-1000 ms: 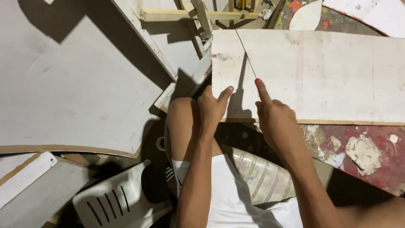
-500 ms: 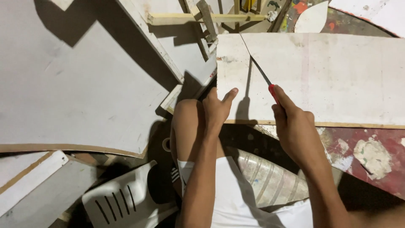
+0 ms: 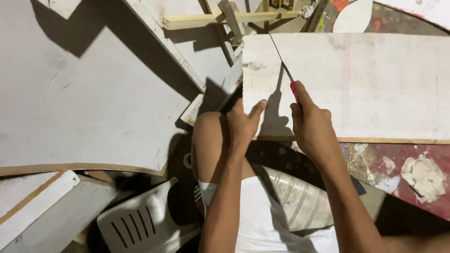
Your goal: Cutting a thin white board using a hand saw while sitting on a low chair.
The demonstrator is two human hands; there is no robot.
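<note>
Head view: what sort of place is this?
Most likely a woodworking or carpentry workspace, worked at floor level. The right hand draws a red-handled saw through a white board, the left hand steadies it, and cut white panels and wooden strips lie around a paint-stained floor.

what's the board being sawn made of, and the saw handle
The board looks like plywood or similar sheet wood with a worn white painted face: its near edge shows bare tan wood. The saw has a thin dark metal-looking blade; its red handle in the right hand is probably plastic.
</note>
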